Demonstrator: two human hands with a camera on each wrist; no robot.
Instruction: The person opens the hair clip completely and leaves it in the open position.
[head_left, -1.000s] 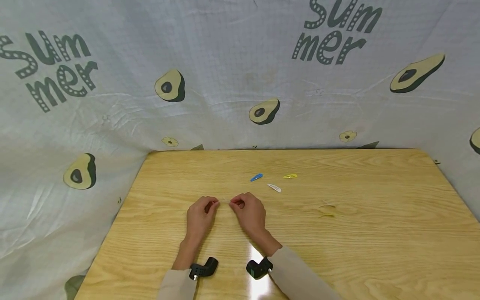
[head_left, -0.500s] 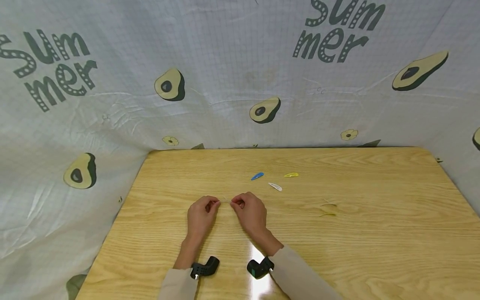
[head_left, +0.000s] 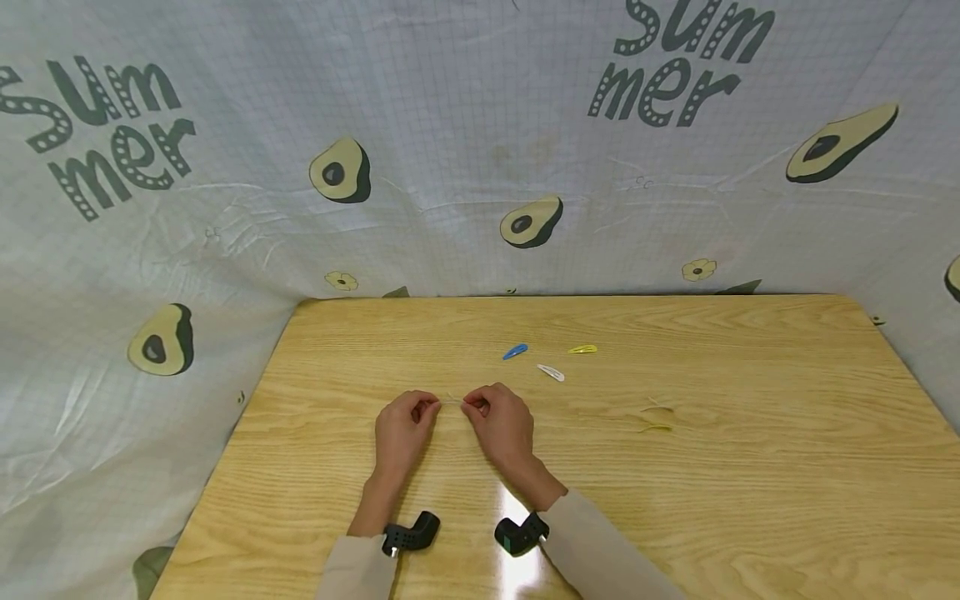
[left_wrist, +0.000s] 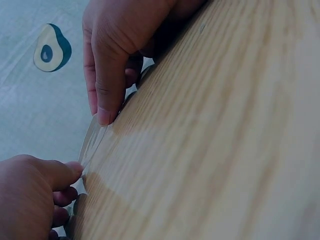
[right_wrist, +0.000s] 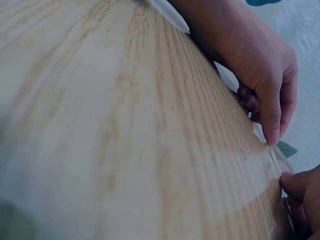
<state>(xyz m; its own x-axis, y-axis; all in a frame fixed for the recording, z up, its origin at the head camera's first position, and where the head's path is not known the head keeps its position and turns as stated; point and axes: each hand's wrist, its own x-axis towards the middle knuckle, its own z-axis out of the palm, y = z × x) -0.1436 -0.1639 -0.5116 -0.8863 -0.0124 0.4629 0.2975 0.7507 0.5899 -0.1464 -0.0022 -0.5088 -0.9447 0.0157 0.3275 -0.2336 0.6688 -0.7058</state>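
In the head view, both hands are held close together over the wooden table (head_left: 600,500). A thin, pale, translucent elastic band (left_wrist: 86,142) spans the small gap between their fingertips. My left hand (head_left: 401,433) pinches one end of it between thumb and fingers. The other end is pinched by my right hand (head_left: 502,427). From the left wrist view the band looks like a narrow loop pulled lengthwise. Beyond the right hand lie a white hair clip (head_left: 551,372), a blue hair clip (head_left: 515,352) and a yellow hair clip (head_left: 582,349).
To the right on the table lie a thin pale strand (head_left: 657,407) and a yellow strand (head_left: 656,428), too small to tell more. A printed cloth (head_left: 435,150) hangs behind the table's far edge and along its left side.
The gap between the hands has widened very slightly and the band shows a little more clearly. Both hands keep their pinch; the head view has shifted a touch.
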